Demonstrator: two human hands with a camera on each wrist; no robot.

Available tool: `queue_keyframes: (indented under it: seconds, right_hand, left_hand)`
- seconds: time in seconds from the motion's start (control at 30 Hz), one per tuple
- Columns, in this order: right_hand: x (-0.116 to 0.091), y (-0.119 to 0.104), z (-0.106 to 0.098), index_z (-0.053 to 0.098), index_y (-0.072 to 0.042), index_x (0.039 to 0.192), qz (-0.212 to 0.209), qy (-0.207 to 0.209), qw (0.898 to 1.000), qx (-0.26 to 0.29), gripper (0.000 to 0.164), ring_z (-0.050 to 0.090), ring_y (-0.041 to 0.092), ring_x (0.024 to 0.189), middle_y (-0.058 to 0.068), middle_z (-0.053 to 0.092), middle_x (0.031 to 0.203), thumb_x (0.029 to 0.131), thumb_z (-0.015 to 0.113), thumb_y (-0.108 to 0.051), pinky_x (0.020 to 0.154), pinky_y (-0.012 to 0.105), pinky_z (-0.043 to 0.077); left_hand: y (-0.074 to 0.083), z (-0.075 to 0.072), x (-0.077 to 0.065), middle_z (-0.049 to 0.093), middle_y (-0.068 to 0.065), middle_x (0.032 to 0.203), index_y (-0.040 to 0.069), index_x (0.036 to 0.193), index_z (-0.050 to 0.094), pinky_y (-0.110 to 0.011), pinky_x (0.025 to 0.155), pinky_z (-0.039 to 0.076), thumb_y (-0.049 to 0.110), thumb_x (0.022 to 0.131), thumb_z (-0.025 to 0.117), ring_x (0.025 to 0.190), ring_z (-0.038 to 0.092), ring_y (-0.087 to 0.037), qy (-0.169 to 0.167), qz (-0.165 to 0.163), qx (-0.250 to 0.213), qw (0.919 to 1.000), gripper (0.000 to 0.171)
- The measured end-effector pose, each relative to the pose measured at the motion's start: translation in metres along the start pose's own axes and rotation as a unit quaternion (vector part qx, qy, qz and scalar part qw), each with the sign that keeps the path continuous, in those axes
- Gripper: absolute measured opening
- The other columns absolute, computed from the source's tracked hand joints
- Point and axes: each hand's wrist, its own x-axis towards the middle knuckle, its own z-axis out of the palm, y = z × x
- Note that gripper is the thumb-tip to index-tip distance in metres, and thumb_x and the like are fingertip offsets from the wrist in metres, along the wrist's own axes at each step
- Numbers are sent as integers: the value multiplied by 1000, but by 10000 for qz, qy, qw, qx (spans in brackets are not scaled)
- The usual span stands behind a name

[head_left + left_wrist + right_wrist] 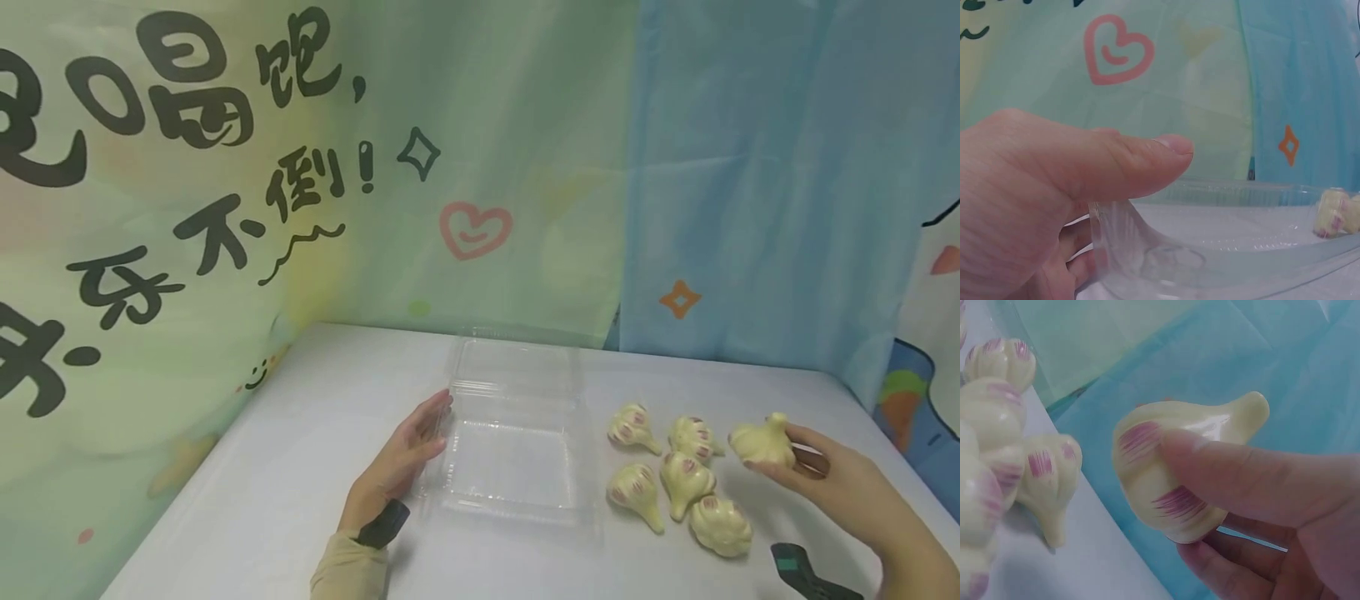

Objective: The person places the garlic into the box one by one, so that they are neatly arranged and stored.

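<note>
My right hand (840,483) holds a garlic bulb (762,440), glossy cream with purple streaks, above the table at the right. In the right wrist view the thumb lies across the bulb (1166,469) and the fingers are beneath it. A clear plastic box (510,507) lies with its lid folded back, left of several more bulbs. My left hand (401,458) grips the box's left side. The left wrist view shows the thumb (1141,165) over the rim and fingers outside the wall.
Several garlic bulbs (686,479) lie in a loose group between the box and my right hand. A white table (277,500) bears everything. Behind it hangs a printed green and blue cloth (555,183).
</note>
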Motion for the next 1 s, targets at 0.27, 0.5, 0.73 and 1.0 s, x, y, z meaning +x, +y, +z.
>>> queue_keyframes:
  seconds: [0.27, 0.5, 0.73, 1.0]
  right_hand:
    - [-5, -16, -3, 23, 9, 145, -363, 207, 9991, -39, 92, 40, 59, 119, 44, 28, 139, 88, 57, -54, 85, 63, 47]
    - [-6, -32, -1, 29, 6, 145, -643, 382, 9972, -7, 87, 45, 57, 118, 40, 34, 139, 87, 60, -51, 85, 59, 50]
    - [-6, -53, 3, 29, 7, 144, -721, 284, 9968, 204, 87, 44, 57, 120, 39, 33, 140, 87, 63, -48, 86, 56, 51]
    - [-5, -74, 12, 38, 4, 141, -1050, 406, 9933, 280, 83, 49, 53, 118, 36, 39, 139, 84, 66, -49, 87, 53, 51]
  left_hand:
    - [2, 3, 3, 13, -16, 159, 12, 151, 22, -40, 120, 5, 0, 90, 54, 149, 8, -27, -31, 99, -65, 9999, 70]
    - [2, 3, 3, 12, -16, 159, 8, 151, 19, -43, 120, 4, -1, 90, 54, 149, 7, -28, -66, 144, -47, 9999, 71]
    - [3, 2, 2, 12, -16, 159, 8, 151, 17, -43, 120, 3, -1, 90, 54, 149, 6, -28, -70, 92, -68, 9999, 72]
    - [4, 1, 0, 12, -17, 159, 11, 151, 20, -40, 120, 3, -5, 90, 50, 149, 6, -28, -59, 109, -163, 9998, 70]
